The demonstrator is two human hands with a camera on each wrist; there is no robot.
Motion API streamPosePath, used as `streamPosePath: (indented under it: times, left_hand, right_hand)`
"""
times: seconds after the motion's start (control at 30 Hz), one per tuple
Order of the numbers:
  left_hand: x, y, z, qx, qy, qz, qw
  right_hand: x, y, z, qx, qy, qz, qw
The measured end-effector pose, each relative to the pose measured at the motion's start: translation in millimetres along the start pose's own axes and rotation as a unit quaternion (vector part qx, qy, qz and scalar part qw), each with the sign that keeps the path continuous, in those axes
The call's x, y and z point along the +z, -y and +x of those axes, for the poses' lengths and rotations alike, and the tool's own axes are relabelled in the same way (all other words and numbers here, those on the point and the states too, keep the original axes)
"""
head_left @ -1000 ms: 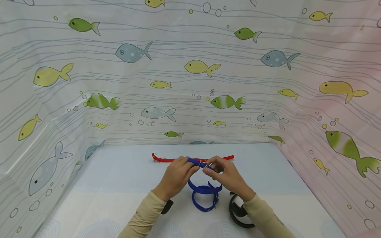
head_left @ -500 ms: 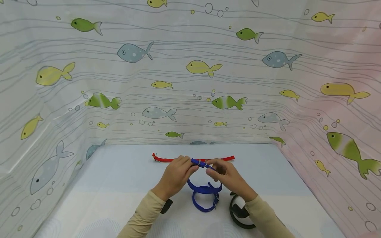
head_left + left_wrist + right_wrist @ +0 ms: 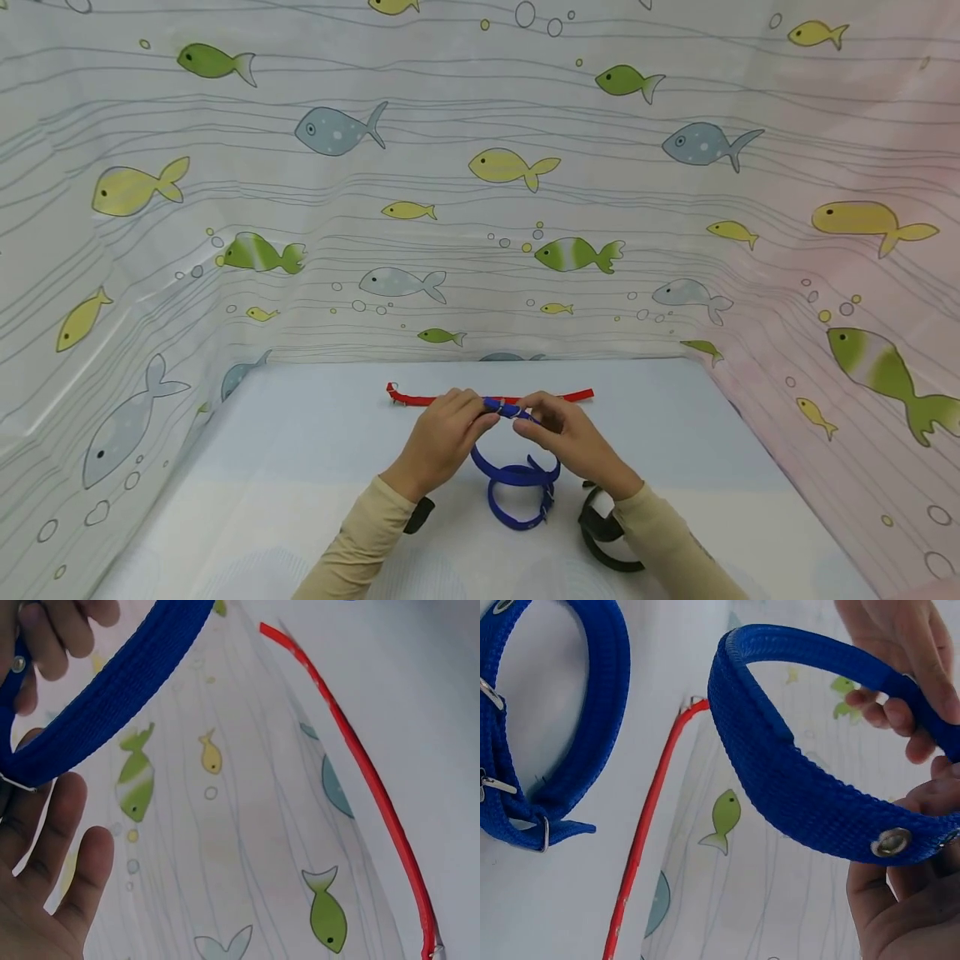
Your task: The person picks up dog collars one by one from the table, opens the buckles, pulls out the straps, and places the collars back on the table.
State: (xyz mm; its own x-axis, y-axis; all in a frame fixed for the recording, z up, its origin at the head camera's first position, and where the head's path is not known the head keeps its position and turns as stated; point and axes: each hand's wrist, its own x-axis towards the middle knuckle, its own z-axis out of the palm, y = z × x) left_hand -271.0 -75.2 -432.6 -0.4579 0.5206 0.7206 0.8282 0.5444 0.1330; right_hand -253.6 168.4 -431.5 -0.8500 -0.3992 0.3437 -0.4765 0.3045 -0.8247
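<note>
Pale sheeting (image 3: 450, 108) printed with green, yellow and blue-grey fish (image 3: 333, 132) and thin wavy lines rises behind and on both sides of a whitish-blue counter (image 3: 300, 425). The right side looks pinkish; faint sheen catches the left side's folds.

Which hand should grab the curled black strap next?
Probably the right hand: the curled black strap is on its side, partly hidden by the right sleeve; the left hand is farther across. Both hands hold a blue collar, so the right would need to let go first.
</note>
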Motion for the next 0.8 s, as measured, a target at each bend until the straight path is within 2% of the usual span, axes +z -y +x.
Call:
streamPosePath:
  times: [0.23, 0.53, 0.8]
  left_hand:
    - [-2.8, 2.1, 1.2, 0.0, -0.01, -0.015, 0.9998]
    - [0.4, 1.6, 0.5, -0.001, -0.007, -0.018, 0.9998]
    - [-3.0, 5.4, 0.2, -0.021, -0.005, -0.036, 0.9991]
  right_hand:
    - [-1.6, 2.4, -0.6, 0.005, 0.027, 0.017, 0.9995]
    - [3.5, 9.0, 0.4, 0.002, -0.009, -0.007, 0.9999]
    - [-3.0, 6.1, -1.8, -0.01, 0.02, 0.01, 0.9997]
